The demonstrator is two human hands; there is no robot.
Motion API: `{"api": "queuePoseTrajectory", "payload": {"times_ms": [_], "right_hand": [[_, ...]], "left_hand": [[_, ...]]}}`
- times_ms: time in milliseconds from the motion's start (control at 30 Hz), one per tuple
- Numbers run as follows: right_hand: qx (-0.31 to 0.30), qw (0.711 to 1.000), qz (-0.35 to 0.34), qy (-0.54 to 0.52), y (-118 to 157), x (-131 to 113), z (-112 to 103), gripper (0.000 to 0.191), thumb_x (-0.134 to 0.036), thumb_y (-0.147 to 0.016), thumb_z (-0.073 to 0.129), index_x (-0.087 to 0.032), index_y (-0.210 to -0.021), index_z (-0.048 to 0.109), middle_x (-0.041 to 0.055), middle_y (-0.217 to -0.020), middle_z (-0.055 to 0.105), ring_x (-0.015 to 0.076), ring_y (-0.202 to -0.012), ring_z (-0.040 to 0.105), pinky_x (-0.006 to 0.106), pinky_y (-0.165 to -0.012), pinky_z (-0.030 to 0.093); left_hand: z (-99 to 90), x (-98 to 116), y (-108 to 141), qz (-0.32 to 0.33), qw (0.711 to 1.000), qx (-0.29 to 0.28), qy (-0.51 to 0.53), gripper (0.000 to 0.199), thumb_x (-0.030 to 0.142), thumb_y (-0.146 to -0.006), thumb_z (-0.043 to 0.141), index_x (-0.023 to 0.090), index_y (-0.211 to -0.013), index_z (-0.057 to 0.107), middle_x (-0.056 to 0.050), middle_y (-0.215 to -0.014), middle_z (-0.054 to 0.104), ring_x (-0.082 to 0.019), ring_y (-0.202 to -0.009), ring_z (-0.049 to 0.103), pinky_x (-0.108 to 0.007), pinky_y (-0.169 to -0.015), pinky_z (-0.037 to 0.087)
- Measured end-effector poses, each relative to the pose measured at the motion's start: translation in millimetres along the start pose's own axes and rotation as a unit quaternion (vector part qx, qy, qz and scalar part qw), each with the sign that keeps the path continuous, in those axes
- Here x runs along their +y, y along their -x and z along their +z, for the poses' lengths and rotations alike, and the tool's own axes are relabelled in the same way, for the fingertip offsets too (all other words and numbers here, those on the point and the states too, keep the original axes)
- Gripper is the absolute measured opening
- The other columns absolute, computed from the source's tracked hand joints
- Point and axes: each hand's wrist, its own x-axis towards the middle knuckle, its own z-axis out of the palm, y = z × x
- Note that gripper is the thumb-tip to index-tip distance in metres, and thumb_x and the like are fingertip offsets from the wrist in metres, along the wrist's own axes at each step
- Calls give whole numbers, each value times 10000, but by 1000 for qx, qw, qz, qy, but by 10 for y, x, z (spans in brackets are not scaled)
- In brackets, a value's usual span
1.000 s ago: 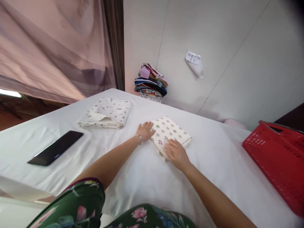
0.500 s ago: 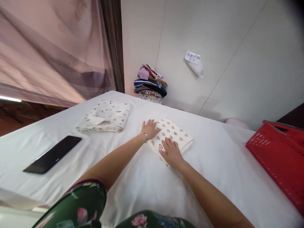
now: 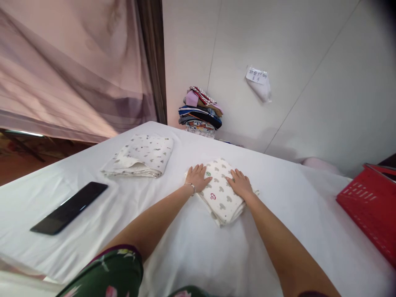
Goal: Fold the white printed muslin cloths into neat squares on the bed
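A folded white cloth (image 3: 220, 194) with grey, green and red mushroom-like prints lies in front of me on the white-covered table (image 3: 173, 255). My left hand (image 3: 197, 177) rests flat on its left edge, fingers spread, a bracelet at the wrist. On the right edge lies my right hand (image 3: 240, 183), also flat with its fingers stretched out. Neither hand grips the fabric. To the left, apart from both hands, is a second folded white cloth (image 3: 145, 154) with small dark prints; one of its front layers gapes a little.
A black phone-like slab (image 3: 69, 208) lies on the left of the table. At the right edge stands a red plastic basket (image 3: 368, 210). Beyond the far edge, folded clothes (image 3: 201, 113) are stacked by the wall, and a pink curtain (image 3: 68, 70) hangs at the left.
My right hand has moved from the front middle of the mushroom-print cloth to its right edge. My left hand stays on the left edge. The view has shifted slightly.
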Motion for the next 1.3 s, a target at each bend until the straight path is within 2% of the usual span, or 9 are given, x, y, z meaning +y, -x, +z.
{"api": "queuePoseTrajectory", "payload": {"times_ms": [133, 367, 600, 733, 833, 900, 967, 1100, 1300], "right_hand": [[-8, 1000, 4, -2, 22, 36, 49, 602, -541, -898, 266, -213, -1398, 326, 102, -1489, 228, 298, -1357, 205, 508, -1046, 201], [-58, 998, 36, 3, 107, -48, -167, 588, -517, -901, 259, -232, -1415, 277, 64, -1500, 207, 226, -1374, 174, 421, -1077, 173], [-23, 994, 88, -59, 420, 324, -249, 560, -467, -886, 333, -174, -1360, 391, 94, -1397, 411, 243, -1267, 396, 364, -1027, 307], [-5, 976, 165, -139, 509, 599, -236, 596, -482, -848, 420, -138, -1335, 438, 111, -1359, 459, 242, -1245, 429, 334, -1032, 318], [1, 957, 196, -213, 511, 685, -238, 630, -500, -810, 481, -133, -1321, 457, 124, -1344, 471, 247, -1212, 462, 327, -983, 375], [-10, 939, 216, -266, 498, 687, -253, 676, -503, -779, 528, -126, -1333, 436, 143, -1346, 462, 246, -1166, 500, 313, -912, 429], [-25, 923, 233, -306, 482, 666, -284, 718, -491, -750, 573, -124, -1345, 411, 161, -1341, 457, 243, -1102, 540, 300, -826, 470], [-64, 909, 236, -338, 468, 617, -384, 662, -424, -711, 635, -119, -1276, 475, 161, -1205, 565, 225, -940, 603, 274, -679, 494], [-126, 875, 251, -394, 681, 604, -468, 476, -388, -698, 661, -137, -1094, 580, 93, -903, 663, 171, -735, 607, 248, -564, 492]], "left_hand": [[7, 9, 6, -4, 1000, 0, 3, 659, 576, -843, 269, 190, -1374, 331, -88, -1487, 257, -257, -1365, 203, -478, -1108, 130], [-26, -25, 2, 0, 999, 2, 37, 626, 562, -853, 279, 205, -1364, 342, -71, -1489, 256, -238, -1370, 202, -458, -1115, 126], [31, -212, 262, -46, 986, 80, 138, 558, 469, -850, 401, 183, -1329, 387, -93, -1485, 260, -242, -1377, 187, -440, -1114, 177], [75, -301, 458, -104, 966, 111, 211, 602, 444, -840, 434, 106, -1335, 377, -147, -1468, 279, -258, -1368, 212, -408, -1112, 224], [68, -294, 582, -129, 947, 137, 262, 593, 418, -811, 496, 133, -1322, 396, -138, -1458, 305, -247, -1348, 271, -377, -1109, 244], [58, -258, 650, -139, 935, 136, 297, 601, 412, -790, 531, 165, -1321, 393, -127, -1442, 339, -245, -1304, 357, -366, -1068, 310], [48, -215, 689, -162, 920, 113, 340, 622, 422, -782, 546, 187, -1331, 371, -128, -1345, 472, -240, -1195, 490, -356, -985, 392], [34, -163, 639, -229, 873, 84, 422, 612, 415, -743, 607, 186, -1279, 420, -98, -1024, 664, -228, -966, 617, -350, -875, 445], [53, -87, 397, -205, 853, 91, 470, 426, 342, -700, 659, 194, -1087, 560, -67, -1011, 673, -212, -920, 625, -332, -848, 465]]}}
